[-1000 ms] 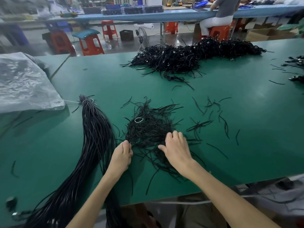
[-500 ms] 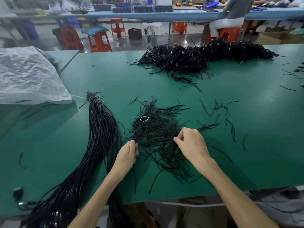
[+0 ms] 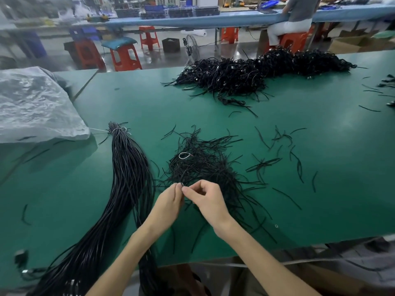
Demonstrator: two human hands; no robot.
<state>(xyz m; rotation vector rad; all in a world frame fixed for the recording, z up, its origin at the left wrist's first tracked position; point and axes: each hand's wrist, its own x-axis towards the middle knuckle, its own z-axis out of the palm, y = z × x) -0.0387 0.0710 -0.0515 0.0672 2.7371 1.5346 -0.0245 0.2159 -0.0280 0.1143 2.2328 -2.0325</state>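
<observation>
A workshop with red stools and long benches lies behind a green table (image 3: 320, 189), seen from the head camera. A loose pile of short black strands (image 3: 198, 165) sits mid-table, a tied long cable bundle (image 3: 126, 167) at its nine o'clock and a far heap of cables (image 3: 245, 75) at its one o'clock. At the pile's six o'clock edge the left hand (image 3: 168, 202) and right hand (image 3: 208, 201) meet, each with curled fingers pinching one thin strand (image 3: 182, 184), of which only a tip shows between the fingertips. The strand looks very light, limp and springy, likely to snag its neighbours; a fingertip pinch near one end, drawing it out lengthwise, should free it best.
</observation>
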